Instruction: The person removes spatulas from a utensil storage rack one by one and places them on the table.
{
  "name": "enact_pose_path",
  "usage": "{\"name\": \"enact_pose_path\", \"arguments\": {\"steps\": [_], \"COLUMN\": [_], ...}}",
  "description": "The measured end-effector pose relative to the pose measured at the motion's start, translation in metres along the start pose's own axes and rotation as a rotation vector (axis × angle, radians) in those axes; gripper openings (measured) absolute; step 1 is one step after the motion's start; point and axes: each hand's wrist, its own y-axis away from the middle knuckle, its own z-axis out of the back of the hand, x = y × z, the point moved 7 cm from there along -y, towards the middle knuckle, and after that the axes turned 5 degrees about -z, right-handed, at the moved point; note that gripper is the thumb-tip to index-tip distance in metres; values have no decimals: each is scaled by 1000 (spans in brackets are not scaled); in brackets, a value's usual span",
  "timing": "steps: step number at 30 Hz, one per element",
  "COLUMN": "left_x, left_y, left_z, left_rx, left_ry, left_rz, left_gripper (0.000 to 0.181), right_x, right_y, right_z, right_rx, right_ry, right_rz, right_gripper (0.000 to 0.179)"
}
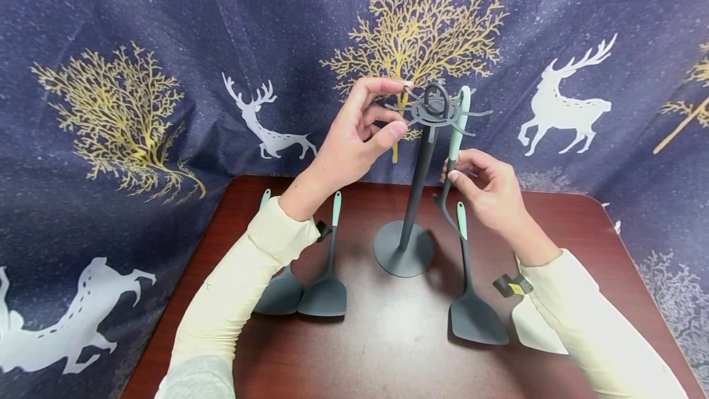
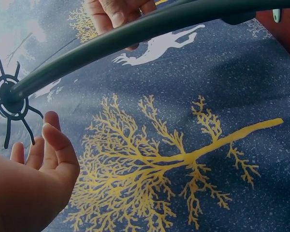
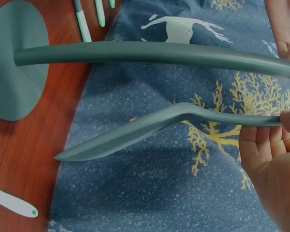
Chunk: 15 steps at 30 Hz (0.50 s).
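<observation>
A dark grey utensil rack [image 1: 416, 196] stands upright on a round base, with a ring of hooks [image 2: 8, 99] and a loop at its top. My left hand [image 1: 362, 131] is raised at the ring's left side, fingers loosely bent. Its index fingertip is right at a hook's tip, and nothing lies in its palm. My right hand [image 1: 490, 186] pinches the grey shaft of a spatula [image 1: 456, 140] below its mint handle. The handle points up and overlaps the hooks on the right in the head view. In the right wrist view the spatula's grey head [image 3: 125, 133] shows edge-on.
On the brown table [image 1: 388, 350] lies a grey spatula [image 1: 477, 319] right of the base, beside a pale-headed one [image 1: 534, 328] partly behind the right sleeve. Left of the base lie two more grey spatulas, one nearer [image 1: 324, 297] and one partly behind the left arm [image 1: 279, 294]. A patterned cloth [image 1: 310, 29] hangs behind.
</observation>
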Motion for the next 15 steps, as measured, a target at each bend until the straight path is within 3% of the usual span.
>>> {"name": "enact_pose_path", "arguments": {"steps": [15], "left_x": [0], "left_y": [0], "left_z": [0], "left_rx": [3], "left_ry": [4], "left_rz": [5], "left_gripper": [48], "right_x": [-3], "right_y": [-1], "right_z": [6], "right_rx": [-1], "right_ry": [14], "right_rz": [8], "right_gripper": [16]}}
